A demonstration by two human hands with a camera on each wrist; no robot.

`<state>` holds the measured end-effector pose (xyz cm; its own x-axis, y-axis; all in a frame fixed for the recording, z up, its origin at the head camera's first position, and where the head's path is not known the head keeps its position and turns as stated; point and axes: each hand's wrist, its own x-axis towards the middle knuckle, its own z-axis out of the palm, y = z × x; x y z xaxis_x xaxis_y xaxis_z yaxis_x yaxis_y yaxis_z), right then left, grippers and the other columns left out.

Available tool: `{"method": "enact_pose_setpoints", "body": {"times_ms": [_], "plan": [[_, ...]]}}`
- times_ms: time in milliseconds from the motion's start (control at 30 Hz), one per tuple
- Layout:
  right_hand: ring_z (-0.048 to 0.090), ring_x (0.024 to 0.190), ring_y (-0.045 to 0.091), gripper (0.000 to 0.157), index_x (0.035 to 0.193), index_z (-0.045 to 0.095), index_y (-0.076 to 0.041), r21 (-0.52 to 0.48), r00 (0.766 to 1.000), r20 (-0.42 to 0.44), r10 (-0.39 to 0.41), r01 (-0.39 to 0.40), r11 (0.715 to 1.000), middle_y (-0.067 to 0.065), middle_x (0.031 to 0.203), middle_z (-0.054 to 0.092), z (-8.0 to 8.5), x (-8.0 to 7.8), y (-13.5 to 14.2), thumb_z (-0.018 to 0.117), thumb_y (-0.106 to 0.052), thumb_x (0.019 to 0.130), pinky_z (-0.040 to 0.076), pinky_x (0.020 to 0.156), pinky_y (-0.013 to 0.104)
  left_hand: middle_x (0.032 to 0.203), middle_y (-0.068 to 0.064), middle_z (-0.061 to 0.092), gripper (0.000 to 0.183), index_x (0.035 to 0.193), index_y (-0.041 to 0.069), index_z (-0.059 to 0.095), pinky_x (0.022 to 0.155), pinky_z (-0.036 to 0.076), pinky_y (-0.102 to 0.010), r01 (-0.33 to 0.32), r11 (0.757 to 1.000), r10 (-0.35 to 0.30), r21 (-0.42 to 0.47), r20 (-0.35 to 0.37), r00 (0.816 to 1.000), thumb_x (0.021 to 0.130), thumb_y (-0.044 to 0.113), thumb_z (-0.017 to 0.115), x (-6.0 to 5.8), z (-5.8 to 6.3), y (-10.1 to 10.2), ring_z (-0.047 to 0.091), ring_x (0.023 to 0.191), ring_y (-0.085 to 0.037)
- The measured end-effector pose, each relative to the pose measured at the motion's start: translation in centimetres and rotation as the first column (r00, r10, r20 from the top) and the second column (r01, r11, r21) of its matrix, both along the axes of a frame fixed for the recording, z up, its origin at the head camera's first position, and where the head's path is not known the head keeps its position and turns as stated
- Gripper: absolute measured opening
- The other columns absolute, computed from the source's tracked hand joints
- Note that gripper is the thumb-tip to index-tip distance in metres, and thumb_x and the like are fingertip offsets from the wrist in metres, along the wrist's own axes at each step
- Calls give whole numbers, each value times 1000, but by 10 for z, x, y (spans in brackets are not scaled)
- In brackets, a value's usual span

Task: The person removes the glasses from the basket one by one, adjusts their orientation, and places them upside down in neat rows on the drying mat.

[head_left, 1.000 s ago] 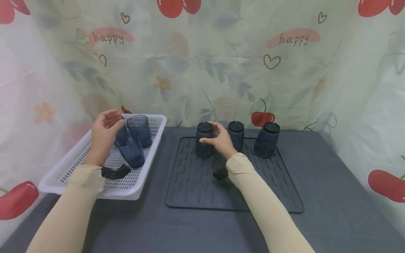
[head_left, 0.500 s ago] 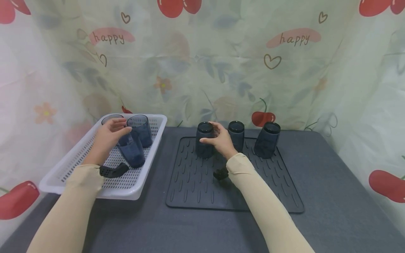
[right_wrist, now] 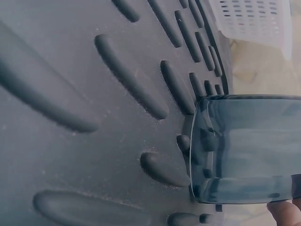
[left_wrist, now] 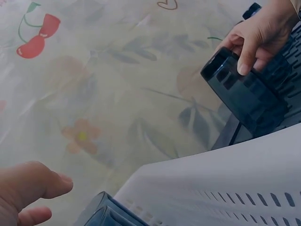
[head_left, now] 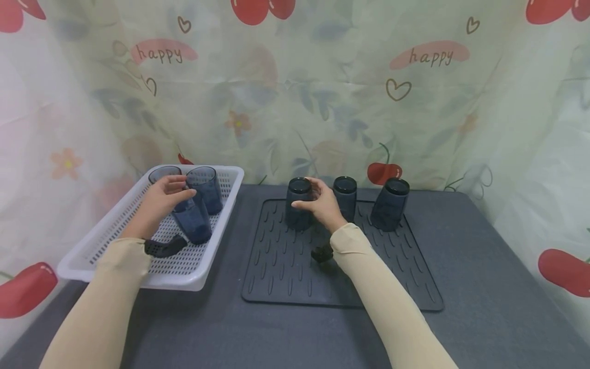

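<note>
Head view: the held glass [head_left: 298, 207] stands base up at the far left of the mat [head_left: 276, 279], its mouth down; the right wrist view puts its rim at the ridged surface. The right hand [head_left: 324, 206] grips it high, near the base, thumb on the near side and fingers round behind. It looks like smooth, tinted glass, so I'd judge it stiff, fairly light, slick if wet and easily chipped at the rim. The sides just below the upturned base seem the sound place to hold, clear of the mouth.

To its right on the mat are two more, also upside down: the middle glass [head_left: 346, 197], partly behind the right hand, and the right glass [head_left: 390, 205]. That makes three on the mat.

Left of the mat sits one white basket [head_left: 216, 246] with three glasses, mouths up: the far-left glass [head_left: 164, 171], the far-right glass [head_left: 211, 196] and the near glass [head_left: 194, 224]. The left hand [head_left: 157, 206] is just beside them, thumb and fingers apart with nothing pinched between; whether it touches a rim I cannot tell.

Six glasses, one mat and one basket share one dark table [head_left: 207, 333]. Behind hangs a printed curtain [head_left: 286, 118].
</note>
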<state>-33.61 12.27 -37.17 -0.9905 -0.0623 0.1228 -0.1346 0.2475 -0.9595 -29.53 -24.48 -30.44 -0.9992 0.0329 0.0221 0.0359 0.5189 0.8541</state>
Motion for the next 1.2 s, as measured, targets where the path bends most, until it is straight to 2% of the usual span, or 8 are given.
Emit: {"method": "enact_pose_setpoints", "body": {"times_ms": [367, 633, 1200], "plan": [[43, 136, 23, 77, 143, 43, -17, -13, 1000, -13, -5, 5, 1000, 6, 144, 47, -1, -1, -2, 82, -12, 76, 39, 110, 39, 158, -22, 21, 85, 154, 8, 18, 114, 21, -60, 22, 1000, -21, -6, 50, 999, 91, 40, 65, -2, -1, 0, 19, 145, -40], [43, 137, 23, 77, 142, 44, -17, -14, 1000, -9, -7, 7, 1000, 6, 144, 47, -1, -1, -2, 83, -12, 76, 39, 110, 40, 159, -23, 16, 88, 154, 5, 14, 114, 20, -61, 74, 997, -73, -14, 71, 995, 91, 38, 65, -1, 0, -2, 13, 147, -41], [43, 137, 23, 78, 143, 43, -16, -14, 1000, -12, -2, 2, 1000, 7, 145, 47, 0, 0, -3, 82, -11, 76, 39, 110, 40, 159, -24, 12, 94, 155, 6, 12, 113, 25, -60, 93, 994, -85, -61, 127, 988, 88, 37, 71, -3, 0, -3, 17, 145, -42]]}}
